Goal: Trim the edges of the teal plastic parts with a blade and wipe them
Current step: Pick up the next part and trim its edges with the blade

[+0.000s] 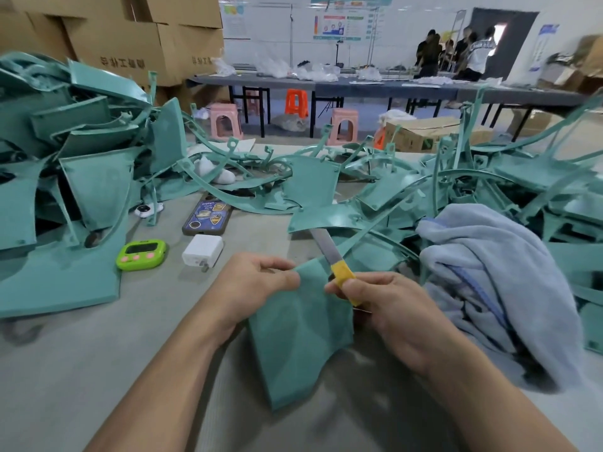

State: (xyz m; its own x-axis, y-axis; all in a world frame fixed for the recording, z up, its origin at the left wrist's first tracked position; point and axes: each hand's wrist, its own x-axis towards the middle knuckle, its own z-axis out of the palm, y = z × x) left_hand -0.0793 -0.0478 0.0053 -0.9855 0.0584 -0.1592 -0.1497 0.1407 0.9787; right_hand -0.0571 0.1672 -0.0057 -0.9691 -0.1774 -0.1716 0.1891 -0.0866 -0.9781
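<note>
A flat teal plastic part (298, 334) stands tilted above the table at centre. My left hand (254, 285) pinches its top left corner. My right hand (385, 305) grips a blade (324, 246) by its yellow-wrapped handle (342, 272), at the part's upper right edge, with the metal tip pointing up and away. A light blue towel (502, 275) lies bunched at the right, next to my right hand.
Heaps of teal parts (81, 177) fill the left, back and right of the table. A green timer (141, 255), a white charger (203, 251) and a phone (208, 216) lie ahead of my left hand. Cardboard boxes (130, 37), stools, long tables and people stand behind.
</note>
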